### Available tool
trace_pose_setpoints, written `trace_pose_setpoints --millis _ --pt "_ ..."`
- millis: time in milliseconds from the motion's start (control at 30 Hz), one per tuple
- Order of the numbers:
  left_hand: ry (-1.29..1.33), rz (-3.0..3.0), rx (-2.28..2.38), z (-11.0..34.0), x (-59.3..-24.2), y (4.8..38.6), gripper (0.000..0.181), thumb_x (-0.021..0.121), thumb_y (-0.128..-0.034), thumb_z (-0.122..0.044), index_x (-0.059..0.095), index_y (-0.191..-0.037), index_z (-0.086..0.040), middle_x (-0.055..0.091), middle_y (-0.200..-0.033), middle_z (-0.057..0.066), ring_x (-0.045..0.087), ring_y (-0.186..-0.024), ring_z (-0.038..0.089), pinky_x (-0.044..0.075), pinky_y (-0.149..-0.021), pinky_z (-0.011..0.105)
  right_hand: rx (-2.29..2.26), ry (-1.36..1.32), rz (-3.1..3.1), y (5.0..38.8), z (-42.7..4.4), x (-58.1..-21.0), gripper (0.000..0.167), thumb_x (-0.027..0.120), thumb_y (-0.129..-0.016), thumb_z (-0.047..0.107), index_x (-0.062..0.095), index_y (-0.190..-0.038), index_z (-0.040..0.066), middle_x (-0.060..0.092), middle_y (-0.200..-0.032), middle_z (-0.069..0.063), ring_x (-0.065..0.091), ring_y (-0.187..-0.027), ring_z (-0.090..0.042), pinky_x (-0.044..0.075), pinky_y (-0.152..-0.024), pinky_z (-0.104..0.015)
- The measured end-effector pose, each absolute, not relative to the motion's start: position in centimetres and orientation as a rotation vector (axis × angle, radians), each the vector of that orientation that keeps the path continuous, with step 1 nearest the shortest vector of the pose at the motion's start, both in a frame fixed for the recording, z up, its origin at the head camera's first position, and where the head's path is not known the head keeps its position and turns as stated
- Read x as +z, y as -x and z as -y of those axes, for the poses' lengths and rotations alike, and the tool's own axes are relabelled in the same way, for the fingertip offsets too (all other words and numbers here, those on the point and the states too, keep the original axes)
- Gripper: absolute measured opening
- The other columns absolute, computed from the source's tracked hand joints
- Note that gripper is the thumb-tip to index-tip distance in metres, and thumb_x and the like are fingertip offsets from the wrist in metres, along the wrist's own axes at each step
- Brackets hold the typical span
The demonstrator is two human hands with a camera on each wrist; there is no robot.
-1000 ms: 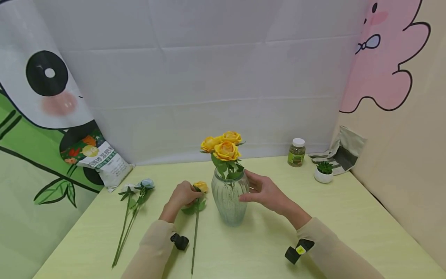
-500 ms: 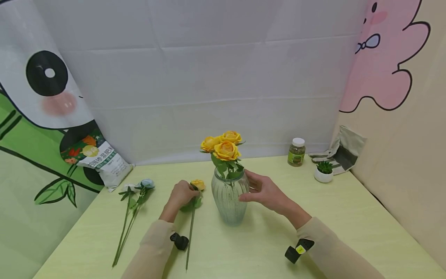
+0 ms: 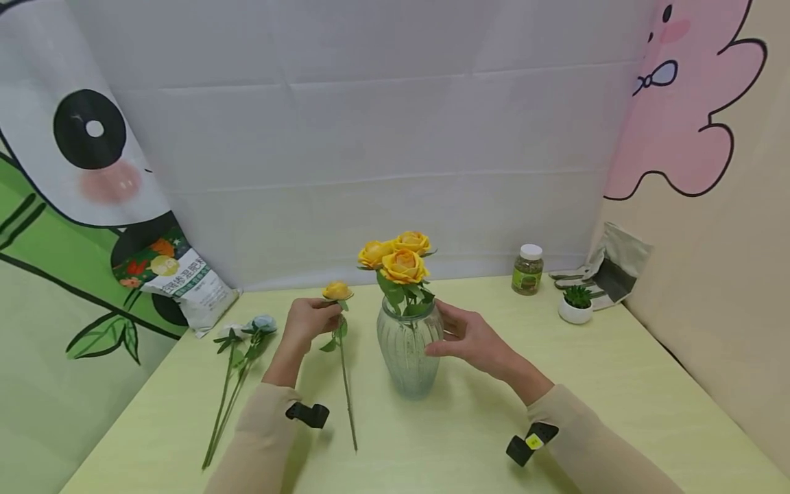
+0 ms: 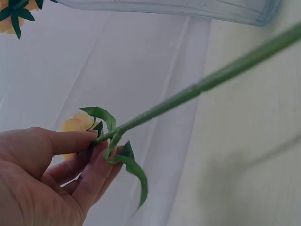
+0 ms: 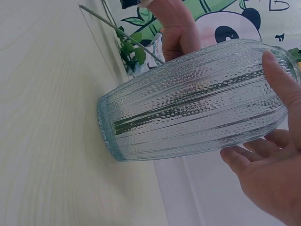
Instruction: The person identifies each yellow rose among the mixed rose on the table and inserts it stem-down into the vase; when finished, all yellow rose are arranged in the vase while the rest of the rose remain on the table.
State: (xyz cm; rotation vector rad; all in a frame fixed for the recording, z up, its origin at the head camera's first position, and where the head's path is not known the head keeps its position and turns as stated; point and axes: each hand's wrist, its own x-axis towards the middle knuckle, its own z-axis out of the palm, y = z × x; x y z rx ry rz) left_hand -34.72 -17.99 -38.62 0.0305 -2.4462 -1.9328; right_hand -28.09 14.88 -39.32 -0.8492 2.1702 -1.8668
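My left hand [image 3: 310, 320] pinches a yellow rose [image 3: 337, 291] by the stem just under its bloom. The long green stem [image 4: 169, 106] slants down from the fingers, and the rose is raised off the table. A ribbed, clear glass vase [image 3: 410, 363] stands upright to the right of it. Several yellow roses [image 3: 403, 266] stand in the vase, their stems showing dark through the glass in the right wrist view. With thumb and fingers curved round its upper right side, my right hand [image 3: 472, 343] holds the vase [image 5: 197, 103].
White and blue flowers [image 3: 262, 325] with long stems lie at the left. Behind them leans a printed bag [image 3: 200, 288]. At the back right are a white-lidded jar [image 3: 527, 271], a small potted succulent [image 3: 576, 305] and a grey pouch [image 3: 617, 264].
My left hand has lifted the yellow rose up and slightly left, and its stem end has swung to the right. The right hand stays on the vase.
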Motion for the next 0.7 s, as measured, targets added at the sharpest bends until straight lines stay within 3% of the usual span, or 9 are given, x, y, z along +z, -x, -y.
trace_pose_setpoints --millis 133,333,467,567,700 --pt "-0.004 2.357 -2.016 17.9 -37.2 33.8 0.037 0.066 -0.0967 -0.007 0.061 -0.128 0.012 0.073 -0.098 0.015 0.073 -0.082 0.015 0.061 -0.079 0.031 -1.864 0.836 -2.166 28.0 -14.9 -39.3 0.093 0.081 -0.087 0.019 0.023 -0.160 0.011 0.027 -0.162 -0.002 0.031 -0.146 -0.025 0.034 -0.115 -0.043" --pt "0.058 2.060 -2.285 17.6 -34.5 32.3 0.036 0.065 -0.0985 -0.007 0.059 -0.129 0.012 0.074 -0.083 0.001 0.073 -0.078 0.011 0.060 -0.078 0.025 -1.852 0.867 -2.186 28.0 -14.8 -39.1 0.093 0.081 -0.087 0.021 0.023 -0.160 0.010 0.026 -0.163 -0.004 0.030 -0.147 -0.028 0.034 -0.115 -0.043" --pt "0.097 1.849 -2.442 17.7 -32.8 31.3 0.013 0.062 -0.0994 -0.005 0.073 -0.107 -0.003 0.074 -0.080 0.002 0.074 -0.078 0.013 0.059 -0.078 0.023 -1.848 0.860 -2.185 28.1 -14.9 -39.1 0.093 0.081 -0.087 0.021 0.023 -0.160 0.011 0.027 -0.163 -0.003 0.030 -0.147 -0.026 0.035 -0.114 -0.041" --pt "0.136 1.763 -2.489 17.9 -31.9 30.5 0.019 0.061 -0.0994 -0.004 0.076 -0.092 -0.013 0.074 -0.080 0.003 0.074 -0.078 0.013 0.059 -0.077 0.022 -1.847 0.857 -2.179 28.1 -14.9 -39.2 0.092 0.080 -0.088 0.021 0.023 -0.160 0.012 0.028 -0.162 -0.001 0.031 -0.146 -0.025 0.036 -0.113 -0.040" --pt "0.224 1.720 -2.517 17.9 -30.9 29.6 0.021 0.061 -0.0996 -0.004 0.078 -0.093 -0.015 0.075 -0.084 0.004 0.074 -0.080 0.014 0.059 -0.079 0.023 -1.854 0.846 -2.175 28.1 -14.9 -39.3 0.093 0.081 -0.087 0.022 0.023 -0.160 0.011 0.028 -0.162 -0.001 0.032 -0.146 -0.025 0.036 -0.113 -0.039"
